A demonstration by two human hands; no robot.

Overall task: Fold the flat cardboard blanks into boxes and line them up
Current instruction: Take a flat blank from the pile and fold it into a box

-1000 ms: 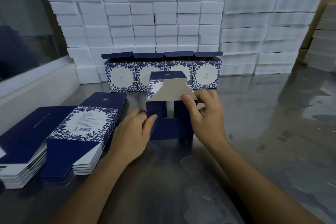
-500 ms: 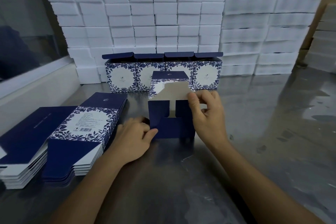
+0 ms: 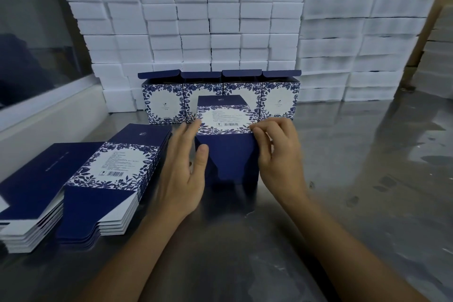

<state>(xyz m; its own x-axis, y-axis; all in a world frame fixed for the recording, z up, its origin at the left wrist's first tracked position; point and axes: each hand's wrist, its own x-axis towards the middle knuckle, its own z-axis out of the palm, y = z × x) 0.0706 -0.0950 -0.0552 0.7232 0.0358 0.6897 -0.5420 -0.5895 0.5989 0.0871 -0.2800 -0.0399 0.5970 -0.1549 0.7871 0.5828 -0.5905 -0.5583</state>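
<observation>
One head-worn view looks forward and down across the metal worktop [image 3: 343, 203] from its near edge (close above the forearms), facing the foam blocks [image 3: 220, 19] stacked along the far edge.

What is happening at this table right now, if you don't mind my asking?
A person is folding a blue box on the metal table. The left hand steadies its side with straight fingers while the right hand pinches its right edge. Four finished boxes stand in a row behind, and flat blanks are stacked at the left.

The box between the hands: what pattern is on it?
Navy box with blue leaves ringing a white label; head view.
</observation>
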